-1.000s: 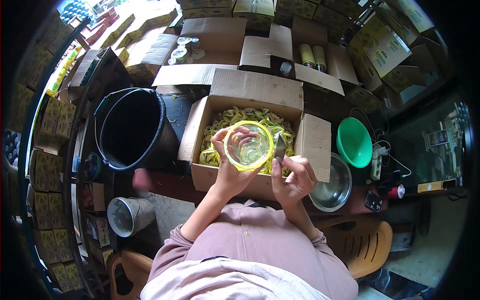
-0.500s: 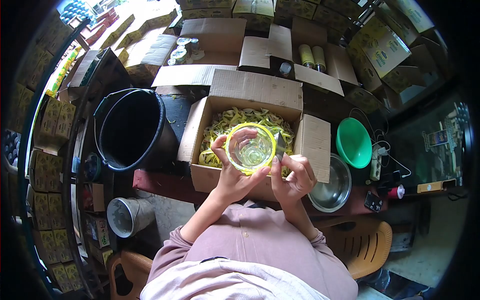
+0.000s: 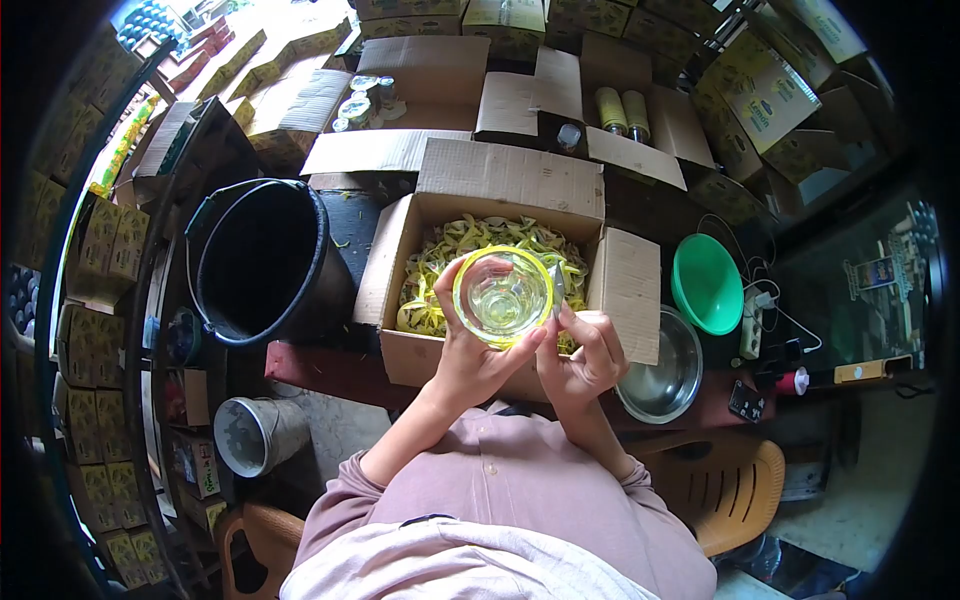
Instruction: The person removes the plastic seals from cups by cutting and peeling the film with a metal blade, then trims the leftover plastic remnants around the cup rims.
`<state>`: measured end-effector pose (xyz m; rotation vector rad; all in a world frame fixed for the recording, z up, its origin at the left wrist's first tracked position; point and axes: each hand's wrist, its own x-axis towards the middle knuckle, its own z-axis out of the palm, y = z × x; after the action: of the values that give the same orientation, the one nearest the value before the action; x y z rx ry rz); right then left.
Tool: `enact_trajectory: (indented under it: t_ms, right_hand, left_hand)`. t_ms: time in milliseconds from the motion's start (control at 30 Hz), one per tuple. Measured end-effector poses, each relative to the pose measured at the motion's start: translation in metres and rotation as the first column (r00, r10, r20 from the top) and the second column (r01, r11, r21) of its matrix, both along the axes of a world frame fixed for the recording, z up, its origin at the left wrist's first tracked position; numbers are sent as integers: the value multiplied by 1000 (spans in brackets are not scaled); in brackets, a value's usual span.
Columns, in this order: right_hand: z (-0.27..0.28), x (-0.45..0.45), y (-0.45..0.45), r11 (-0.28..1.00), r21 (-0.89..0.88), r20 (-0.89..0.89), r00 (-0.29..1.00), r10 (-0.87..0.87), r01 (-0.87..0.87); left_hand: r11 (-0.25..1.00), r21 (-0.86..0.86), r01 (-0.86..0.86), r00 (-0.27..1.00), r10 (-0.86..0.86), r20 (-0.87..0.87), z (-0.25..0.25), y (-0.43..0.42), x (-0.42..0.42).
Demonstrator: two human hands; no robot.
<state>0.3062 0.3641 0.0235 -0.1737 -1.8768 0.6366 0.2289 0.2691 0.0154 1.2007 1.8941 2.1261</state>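
Observation:
My left hand [image 3: 465, 340] is wrapped round a clear cup-like container [image 3: 503, 297] with a bright yellow rim, its mouth facing me. In my right hand [image 3: 583, 358] a thin grey blade [image 3: 558, 283] is pinched, its flat standing against the right side of the rim. The right thumb rests close to the rim's lower right edge. Under both hands lies an opened cardboard box [image 3: 512, 160] filled with curled yellow-green trimmings [image 3: 425, 300]. The blade's handle end is hidden by my fingers.
A black bucket [image 3: 262, 260] stands left, a grey bucket [image 3: 258, 435] below it. To the right are a green bowl [image 3: 707, 285] and a metal bowl [image 3: 665, 375]. Behind, an open carton [image 3: 430, 85] holds clear containers [image 3: 360, 105]; two yellow cylinders [image 3: 612, 110] stand in another.
The rimmed container has shifted very slightly right in my left hand, and my left fingers sit a little higher along its side. The blade stays at the rim with little movement.

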Motion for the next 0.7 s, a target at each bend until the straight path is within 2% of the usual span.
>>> enact_trajectory:
  t_ms: [100, 200, 267, 700]
  right_hand:
    - [3, -1, 1, 1000, 6, 20, 1000, -21, 21]
    - [4, -3, 8, 998, -56, 33, 999, 8, -6]
    - [3, -4, 13, 988, -136, 16, 997, 75, -72]
    - [8, -1, 24, 976, -136, 23, 984, 177, -172]
  left_hand:
    - [999, -39, 8, 1000, -8, -15, 1, -2, 2]
    - [985, -171, -10, 990, -14, -140, 3, -5, 0]
    - [990, -135, 40, 995, -52, -84, 4, -6, -2]
    - [936, -130, 327, 945, -320, 72, 5, -15, -21]
